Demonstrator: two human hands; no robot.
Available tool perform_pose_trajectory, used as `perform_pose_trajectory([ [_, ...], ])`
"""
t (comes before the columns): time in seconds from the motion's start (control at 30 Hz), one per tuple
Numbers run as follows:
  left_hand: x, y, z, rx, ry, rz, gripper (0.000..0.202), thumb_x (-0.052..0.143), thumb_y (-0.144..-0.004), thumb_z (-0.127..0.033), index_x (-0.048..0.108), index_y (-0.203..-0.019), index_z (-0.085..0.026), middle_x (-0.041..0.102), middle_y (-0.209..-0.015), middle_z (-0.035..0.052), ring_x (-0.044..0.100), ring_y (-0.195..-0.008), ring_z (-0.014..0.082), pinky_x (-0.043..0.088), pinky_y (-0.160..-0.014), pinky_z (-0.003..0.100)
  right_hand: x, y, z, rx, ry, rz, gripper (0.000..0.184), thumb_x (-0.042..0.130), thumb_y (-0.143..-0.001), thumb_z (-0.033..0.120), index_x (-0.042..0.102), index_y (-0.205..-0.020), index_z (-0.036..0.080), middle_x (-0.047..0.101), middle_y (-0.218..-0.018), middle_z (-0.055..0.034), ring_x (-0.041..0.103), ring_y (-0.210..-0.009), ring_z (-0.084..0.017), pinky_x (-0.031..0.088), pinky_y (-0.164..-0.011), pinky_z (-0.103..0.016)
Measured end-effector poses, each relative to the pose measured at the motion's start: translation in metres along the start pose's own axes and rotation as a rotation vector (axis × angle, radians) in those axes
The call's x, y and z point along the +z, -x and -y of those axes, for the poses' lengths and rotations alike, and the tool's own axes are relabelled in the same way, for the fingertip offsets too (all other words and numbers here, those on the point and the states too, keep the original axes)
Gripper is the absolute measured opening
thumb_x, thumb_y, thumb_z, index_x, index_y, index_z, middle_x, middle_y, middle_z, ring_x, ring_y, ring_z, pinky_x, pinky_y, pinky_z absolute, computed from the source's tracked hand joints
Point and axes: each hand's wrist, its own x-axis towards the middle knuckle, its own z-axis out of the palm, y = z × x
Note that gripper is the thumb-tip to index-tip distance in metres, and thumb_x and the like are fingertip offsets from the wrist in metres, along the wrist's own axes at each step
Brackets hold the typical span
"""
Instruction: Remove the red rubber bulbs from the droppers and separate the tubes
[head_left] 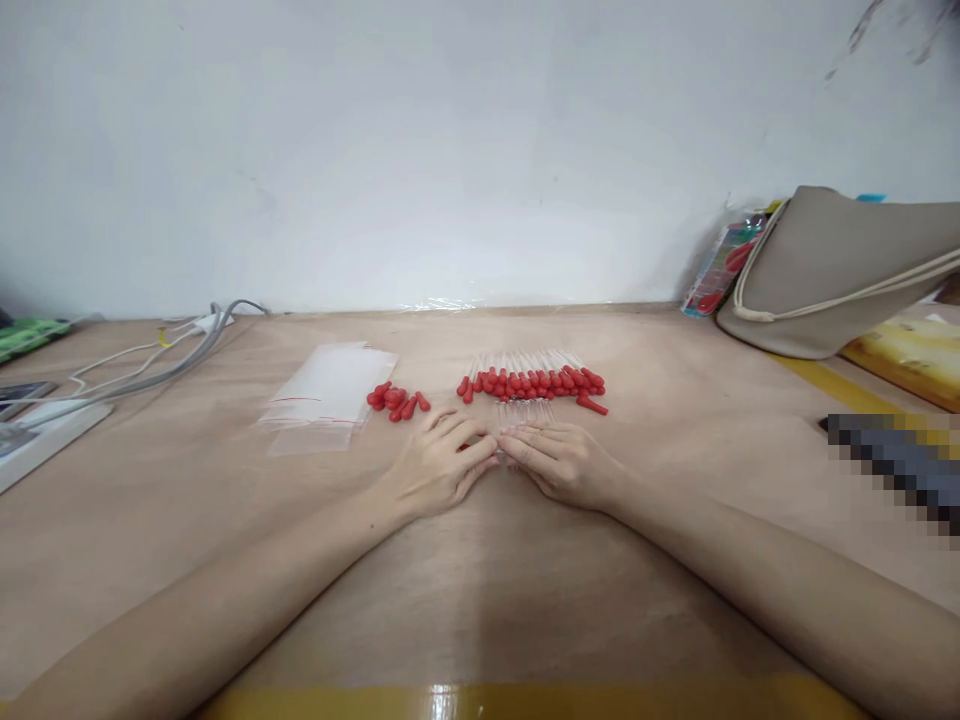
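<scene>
My left hand (442, 462) is closed, its thumb and fingers pinched together with a bit of red rubber bulb showing between them. Against its fingertips comes my right hand (566, 462), closed around the end of a clear glass tube that is mostly hidden. Loose glass tubes (525, 410) lie beneath and just beyond the right fingers. Behind them is a row of droppers (536, 380), red bulbs toward me and clear stems toward the wall. A small heap of loose red rubber bulbs (395, 399) sits beyond my left hand.
Clear plastic zip bags (330, 385) are stacked left of the bulbs. Cables (187, 350) and a white device (52, 440) lie at far left. On the right are a grey-beige bag (840, 270), a colourful package (724, 265) and a blurred-out dark object (892, 465).
</scene>
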Motion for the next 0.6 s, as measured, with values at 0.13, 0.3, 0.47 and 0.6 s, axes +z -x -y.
perform_pose_trajectory([
  [0.13,-0.003,0.0,0.002,0.029,-0.037,0.04,0.016,0.044,-0.088,-0.027,0.058,-0.088,-0.019,0.064,-0.094,0.0051,0.057,-0.093,0.0186,0.032,-0.097,0.042,-0.003,0.0,0.001,-0.026,0.029,0.007,0.023,0.045,-0.085,0.011,0.059,-0.103,0.012,0.068,-0.097,-0.009,0.063,-0.091,-0.016,0.052,-0.084,-0.029],
  [0.3,-0.003,0.003,0.004,0.086,-0.053,0.014,0.016,0.045,-0.088,-0.026,0.057,-0.084,-0.018,0.064,-0.1,0.0057,0.054,-0.106,0.0195,0.027,-0.102,0.044,-0.008,-0.001,0.003,-0.082,0.065,-0.002,0.021,0.045,-0.085,0.01,0.06,-0.1,0.009,0.068,-0.096,-0.01,0.064,-0.091,-0.017,0.053,-0.083,-0.028],
  [0.47,-0.003,0.003,0.003,0.096,-0.037,0.025,0.017,0.045,-0.089,-0.027,0.057,-0.082,-0.018,0.065,-0.1,0.0042,0.05,-0.113,0.0196,0.02,-0.106,0.046,-0.009,-0.003,0.006,-0.12,0.083,-0.031,0.018,0.046,-0.085,0.01,0.059,-0.098,0.008,0.069,-0.094,-0.0101,0.064,-0.091,-0.018,0.054,-0.082,-0.029],
  [0.6,-0.005,0.008,0.006,0.077,-0.016,0.042,0.018,0.042,-0.089,-0.026,0.057,-0.082,-0.018,0.065,-0.102,0.0033,0.048,-0.115,0.0196,0.018,-0.107,0.046,-0.013,0.002,0.001,-0.122,0.082,0.004,0.02,0.046,-0.085,0.01,0.059,-0.1,0.008,0.068,-0.097,-0.0104,0.063,-0.093,-0.018,0.052,-0.084,-0.03],
])
